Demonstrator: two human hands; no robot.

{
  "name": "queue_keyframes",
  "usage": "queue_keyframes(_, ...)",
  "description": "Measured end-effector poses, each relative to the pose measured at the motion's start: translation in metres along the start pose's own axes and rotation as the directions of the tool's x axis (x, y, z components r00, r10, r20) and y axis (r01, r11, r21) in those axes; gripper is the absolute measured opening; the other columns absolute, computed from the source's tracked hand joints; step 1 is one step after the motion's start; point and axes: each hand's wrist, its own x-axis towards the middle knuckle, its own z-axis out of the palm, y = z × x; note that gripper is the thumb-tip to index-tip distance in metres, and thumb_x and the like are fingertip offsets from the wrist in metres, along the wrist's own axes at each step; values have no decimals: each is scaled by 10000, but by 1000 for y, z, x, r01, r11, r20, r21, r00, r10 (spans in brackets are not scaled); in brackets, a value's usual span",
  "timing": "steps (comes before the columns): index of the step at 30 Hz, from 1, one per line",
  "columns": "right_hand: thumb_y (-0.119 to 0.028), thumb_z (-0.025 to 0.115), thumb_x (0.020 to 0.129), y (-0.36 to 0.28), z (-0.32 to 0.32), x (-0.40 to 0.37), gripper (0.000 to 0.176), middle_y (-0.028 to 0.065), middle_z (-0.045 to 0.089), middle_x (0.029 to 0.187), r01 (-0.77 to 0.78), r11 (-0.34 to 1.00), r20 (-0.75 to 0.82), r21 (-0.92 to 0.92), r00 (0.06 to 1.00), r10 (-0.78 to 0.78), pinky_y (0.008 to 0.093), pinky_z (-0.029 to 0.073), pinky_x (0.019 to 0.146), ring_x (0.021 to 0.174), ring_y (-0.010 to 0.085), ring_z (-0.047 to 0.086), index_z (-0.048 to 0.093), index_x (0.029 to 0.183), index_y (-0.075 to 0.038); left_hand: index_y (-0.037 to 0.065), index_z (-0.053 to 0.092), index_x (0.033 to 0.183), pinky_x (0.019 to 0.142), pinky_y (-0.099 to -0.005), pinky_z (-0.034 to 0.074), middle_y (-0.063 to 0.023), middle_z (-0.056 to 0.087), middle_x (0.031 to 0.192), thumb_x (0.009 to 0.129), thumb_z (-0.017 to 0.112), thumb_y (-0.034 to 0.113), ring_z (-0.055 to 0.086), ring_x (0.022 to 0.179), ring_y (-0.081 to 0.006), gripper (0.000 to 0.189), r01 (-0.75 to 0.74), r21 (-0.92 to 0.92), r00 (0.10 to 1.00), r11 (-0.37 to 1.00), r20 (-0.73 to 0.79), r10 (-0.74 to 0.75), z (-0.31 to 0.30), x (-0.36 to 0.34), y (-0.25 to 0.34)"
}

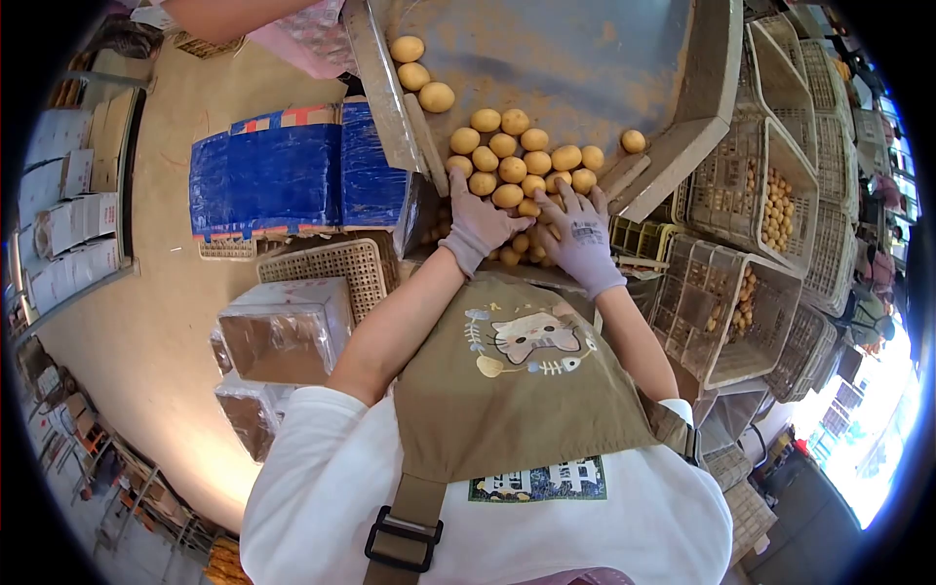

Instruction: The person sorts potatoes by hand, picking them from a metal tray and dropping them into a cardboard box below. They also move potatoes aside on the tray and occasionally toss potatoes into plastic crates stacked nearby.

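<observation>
A cluster of round yellow potatoes (pixel 512 170) lies at the lower end of a grey metal chute (pixel 556 68) with raised side boards. My left hand (pixel 478 224), in a pale grey-purple glove, is at the cluster's left edge with index finger and thumb apart. From the right, my right hand (pixel 582 239), in a matching glove, reaches in with fingers spread and resting against the nearest potatoes. More potatoes show in the gap between my hands, partly hidden below the chute's lip. One single potato (pixel 633 141) sits by the right board, and several lie along the left one.
Plastic crates (pixel 726 327) with some potatoes stand stacked on the right. To the left are a blue-covered box (pixel 263 180), a woven-pattern crate (pixel 327 273) and a tape-wrapped carton (pixel 283 331). Another person's arm (pixel 229 15) shows at the top left.
</observation>
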Motion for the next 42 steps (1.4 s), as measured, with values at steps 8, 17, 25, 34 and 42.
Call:
queue_keyframes(8, -132, 625, 855, -64, 23, 84, 374, 113, 667, 1058, -41, 999, 126, -3, 991, 41, 430, 527, 785, 948, 307, 673, 633, 1226, -182, 167, 418, 1460, 1126, -495, 362, -88, 482, 1464, 923, 353, 734, 453, 1352, -334, 784, -151, 9, 988, 989, 43, 150, -8, 3, -8)
queue_keyframes(17, -102, 586, 889, -44, 9, 84, 353, 127, 673, 1047, 57, 933, -95, 356, 995, -24, 420, 542, 761, 916, 288, 680, 645, 1222, -201, 201, 332, 1529, 1129, -511, 356, -94, 402, 1539, 887, 335, 810, 431, 1374, -346, 885, -22, -55, 993, 998, -119, 16, -2, -6, -1)
queue_keyframes(25, -1, 570, 934, 133, -134, -12, 440, 176, 574, 1349, -672, 740, -786, 18, 448, 426, 402, 482, 1049, 1211, 273, 580, 531, 1372, -12, 196, 264, 1567, 1099, -734, 225, -86, 253, 1625, 860, 379, 807, 230, 1489, -390, 942, -2, -23, 1000, 1000, 17, 3, -5, 4, -1)
queue_keyframes(34, -238, 705, 817, -17, -17, 24, 481, 144, 572, 1276, 28, 991, -99, 133, 995, -15, 523, 371, 1072, 1182, 336, 561, 611, 1281, -153, 218, 309, 1539, 1064, -719, 298, -91, 341, 1577, 869, 402, 789, 331, 1436, -369, 886, 110, -185, 984, 977, 160, -81, -23, 12, 3)
queue_keyframes(42, -242, 680, 816, -10, 9, 76, 477, 132, 500, 1434, -26, 993, -98, -118, 995, 14, 582, 267, 1083, 1299, 373, 447, 630, 1291, -258, 203, 323, 1528, 1092, -633, 305, -83, 339, 1577, 840, 378, 834, 334, 1428, -372, 934, -20, 17, 967, 1000, -254, 24, 19, -4, 2)
